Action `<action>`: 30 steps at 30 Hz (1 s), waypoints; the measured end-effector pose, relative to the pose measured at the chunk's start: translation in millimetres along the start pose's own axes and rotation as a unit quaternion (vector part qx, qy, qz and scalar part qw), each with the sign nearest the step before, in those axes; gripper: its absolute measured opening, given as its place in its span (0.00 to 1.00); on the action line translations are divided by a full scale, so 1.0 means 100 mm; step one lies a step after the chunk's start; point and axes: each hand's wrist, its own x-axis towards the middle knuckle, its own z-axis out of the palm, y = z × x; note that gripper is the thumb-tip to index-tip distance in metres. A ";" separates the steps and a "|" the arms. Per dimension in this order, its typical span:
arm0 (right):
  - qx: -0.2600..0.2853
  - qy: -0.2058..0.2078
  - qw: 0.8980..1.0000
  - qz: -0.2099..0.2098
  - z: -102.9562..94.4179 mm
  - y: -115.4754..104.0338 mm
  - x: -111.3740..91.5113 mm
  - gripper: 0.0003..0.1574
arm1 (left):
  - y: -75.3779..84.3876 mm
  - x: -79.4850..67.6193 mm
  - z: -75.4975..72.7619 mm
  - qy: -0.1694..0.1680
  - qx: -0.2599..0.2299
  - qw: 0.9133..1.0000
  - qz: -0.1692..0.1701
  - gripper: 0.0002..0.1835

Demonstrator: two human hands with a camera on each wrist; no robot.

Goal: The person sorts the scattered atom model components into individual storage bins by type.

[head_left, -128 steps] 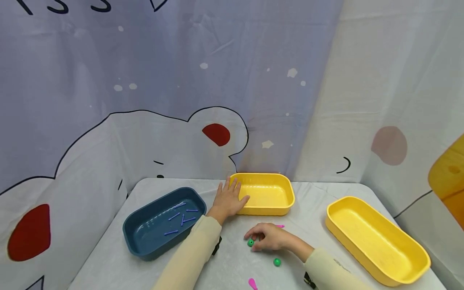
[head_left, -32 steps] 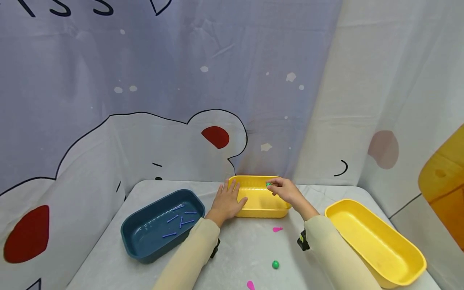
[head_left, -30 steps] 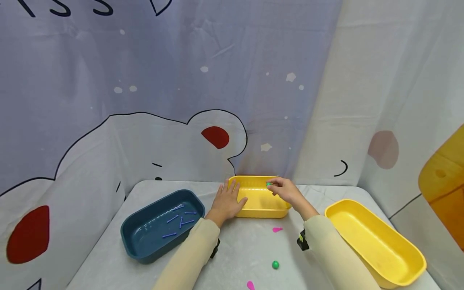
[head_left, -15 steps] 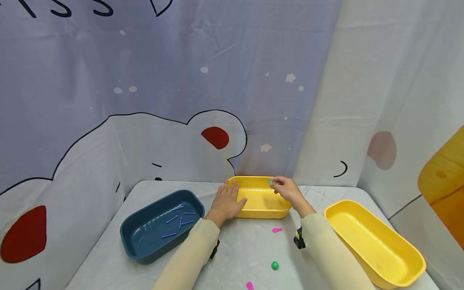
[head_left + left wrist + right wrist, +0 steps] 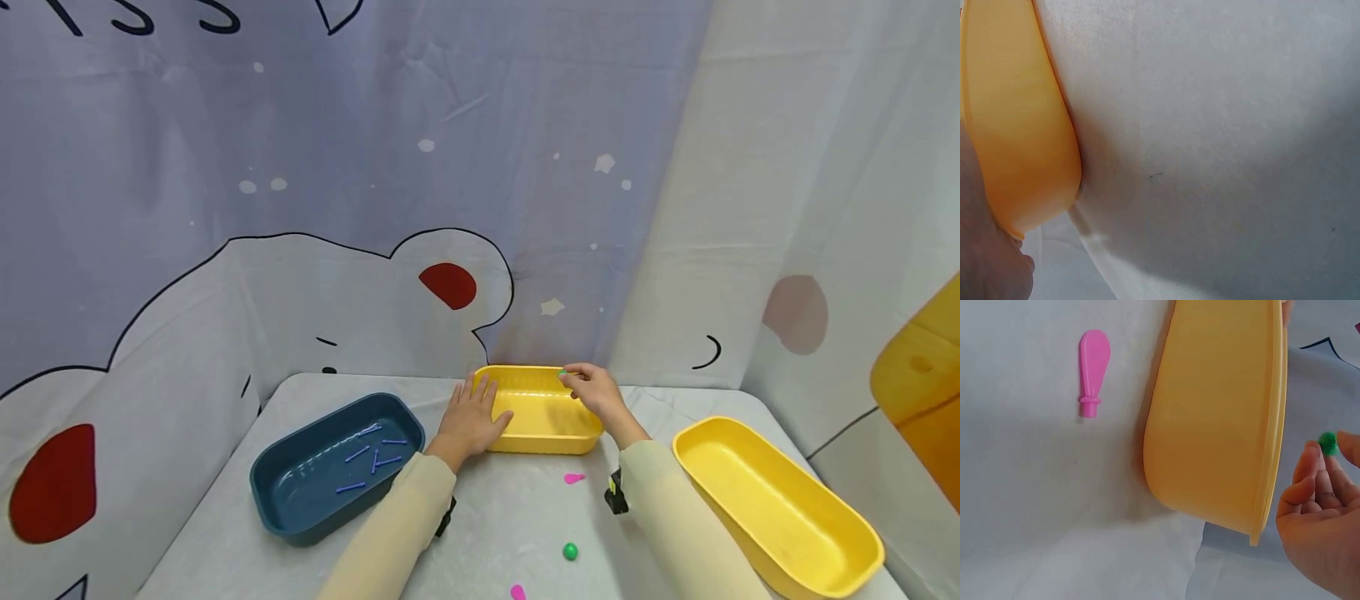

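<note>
My left hand (image 5: 468,423) rests with spread, straight fingers on the left end of the small yellow tray (image 5: 536,443) at the back of the table. In the left wrist view only part of that hand shows beside the tray wall (image 5: 1029,137). Over the tray's right rear part, my right hand (image 5: 597,398) pinches a green bead (image 5: 1329,444) between thumb and fingertip. The right wrist view has the bead above rim height, apart from the tray. A second green bead (image 5: 570,552) lies on the table in front.
Two pink paddle-shaped pieces, a rear one (image 5: 573,478) and a front one (image 5: 518,592), lie on the white cloth. To the left stands a dark blue tray (image 5: 300,532) with several thin purple sticks. A larger yellow tray (image 5: 780,508) is on the right.
Since the earliest frame, my right hand has taken the rear green bead off the cloth and carried it over the small yellow tray. Lately it has risen slightly. My left hand stays put.
</note>
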 end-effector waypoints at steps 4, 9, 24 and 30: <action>0.007 0.023 1.000 0.002 -0.02 0.02 -0.02 0.25 | 0.00 0.00 0.02 -0.001 0.000 1.000 -0.001 0.43; 0.009 0.022 1.000 -0.010 -0.04 0.09 -0.09 0.23 | 0.01 0.00 0.03 0.001 0.000 1.000 -0.004 0.43; -0.027 -0.082 0.994 -0.071 -0.09 0.17 -0.79 0.19 | 0.00 0.01 0.00 0.001 -0.004 1.000 -0.001 0.43; -0.002 -0.157 0.983 -0.093 -0.09 0.22 -1.04 0.23 | 0.00 0.00 0.00 -0.001 -0.005 1.000 -0.001 0.43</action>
